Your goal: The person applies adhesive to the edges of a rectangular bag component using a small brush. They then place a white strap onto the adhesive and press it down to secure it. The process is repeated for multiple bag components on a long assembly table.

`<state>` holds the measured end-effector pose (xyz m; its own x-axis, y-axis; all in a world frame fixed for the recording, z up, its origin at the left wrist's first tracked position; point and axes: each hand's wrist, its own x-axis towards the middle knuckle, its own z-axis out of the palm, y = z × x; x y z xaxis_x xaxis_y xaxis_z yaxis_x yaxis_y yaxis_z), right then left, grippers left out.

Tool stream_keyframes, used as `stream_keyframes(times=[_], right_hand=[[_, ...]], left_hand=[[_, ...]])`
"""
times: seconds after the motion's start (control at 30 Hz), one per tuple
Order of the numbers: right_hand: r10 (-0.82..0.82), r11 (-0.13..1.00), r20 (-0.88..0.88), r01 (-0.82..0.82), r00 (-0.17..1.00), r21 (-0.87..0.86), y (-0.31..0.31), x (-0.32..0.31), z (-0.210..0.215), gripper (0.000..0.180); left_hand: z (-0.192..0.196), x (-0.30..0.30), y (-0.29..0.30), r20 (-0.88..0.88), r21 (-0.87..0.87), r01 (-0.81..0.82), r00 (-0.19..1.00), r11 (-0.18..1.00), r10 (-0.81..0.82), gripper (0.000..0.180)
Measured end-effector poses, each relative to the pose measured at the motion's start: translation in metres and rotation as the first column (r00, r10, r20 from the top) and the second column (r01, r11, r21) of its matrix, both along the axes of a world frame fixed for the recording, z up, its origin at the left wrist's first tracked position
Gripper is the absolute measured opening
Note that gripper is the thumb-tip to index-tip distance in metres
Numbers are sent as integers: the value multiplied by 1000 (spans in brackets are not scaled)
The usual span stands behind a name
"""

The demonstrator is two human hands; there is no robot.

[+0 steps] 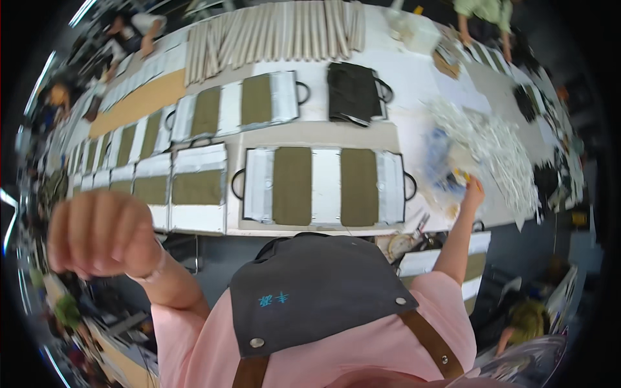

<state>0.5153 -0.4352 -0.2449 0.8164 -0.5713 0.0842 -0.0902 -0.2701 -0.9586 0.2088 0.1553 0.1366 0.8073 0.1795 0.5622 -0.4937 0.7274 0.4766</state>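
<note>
My left hand (107, 236) is raised with fingers curled; I can't tell what either holds. My right hand (475, 189) is partly closed beside crumpled blue-and-clear plastic (438, 152) on the white counter (411, 90), right of an olive-and-white rectangular panel (325, 186).

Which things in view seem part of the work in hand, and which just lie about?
Likely in the work:
right hand, beside blue-tinted plastic and white strips
left hand, raised
central olive-and-white panel

Probably just lying about:
pale rolls
dark folded fabric
</note>
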Motion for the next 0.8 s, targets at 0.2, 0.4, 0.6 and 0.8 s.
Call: stream_keyframes(times=[0.2, 0.4, 0.6, 0.8], right_hand=[[59, 998, 34, -60, 998, 21, 8, 17, -20, 25], [-47, 998, -22, 48, 999, 37, -45, 47, -65, 27], [-34, 996, -61, 29, 998, -81, -57, 50, -67, 27], [-87, 995, -48, 85, 995, -44, -22, 39, -53, 29]], left_hand=[[61, -34, 17, 25, 743, -28, 1000, 668, 15, 8], [9, -21, -27, 111, 894, 0, 969, 448, -221, 9], [22, -82, -51, 266, 877, -100, 916, 470, -301, 14], [94, -110, -29, 387, 871, -259, 884, 417, -261, 19]])
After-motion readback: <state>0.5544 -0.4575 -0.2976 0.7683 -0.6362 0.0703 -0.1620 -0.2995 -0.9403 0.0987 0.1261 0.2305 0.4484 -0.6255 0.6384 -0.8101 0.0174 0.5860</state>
